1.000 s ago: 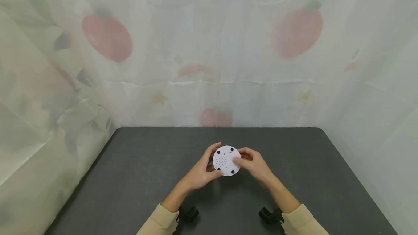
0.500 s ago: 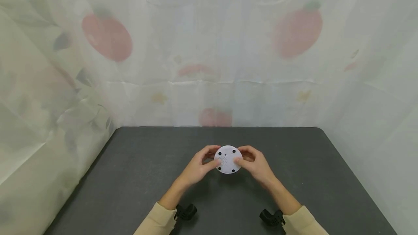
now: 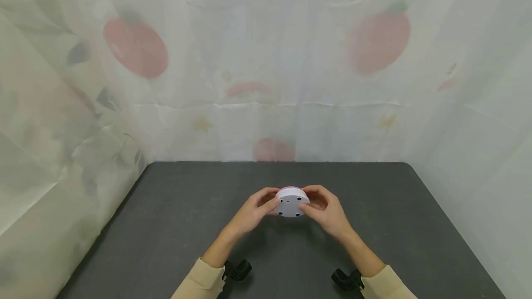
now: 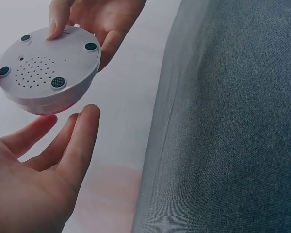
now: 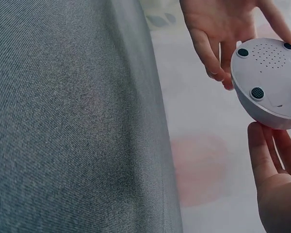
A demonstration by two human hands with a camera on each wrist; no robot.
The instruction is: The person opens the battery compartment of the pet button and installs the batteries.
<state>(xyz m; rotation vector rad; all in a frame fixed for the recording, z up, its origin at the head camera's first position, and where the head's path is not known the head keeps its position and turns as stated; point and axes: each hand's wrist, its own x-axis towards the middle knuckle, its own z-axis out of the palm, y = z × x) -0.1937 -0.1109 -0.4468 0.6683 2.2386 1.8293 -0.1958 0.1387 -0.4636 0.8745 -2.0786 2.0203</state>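
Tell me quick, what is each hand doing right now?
Left hand: holds the round white device by its edge, thumb and fingers curled round it.
Right hand: holds the same device from the other side.

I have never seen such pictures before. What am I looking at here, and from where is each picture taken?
No machine is at work here: a person uses two bare hands. The wide picture comes from a camera worn on the head, looking forward and down. The two close pictures come from cameras worn on the wrists; black parts by the sleeves may belong to them.

The left hand and the right hand hold one small round white device between them, above a dark grey table. Its underside faces the cameras: the left wrist view shows small black feet and a patch of tiny holes, like a speaker grille. A pink edge shows on its other side. Nothing else lies on the visible table. Behind hangs a pale curtain printed with red fruit.
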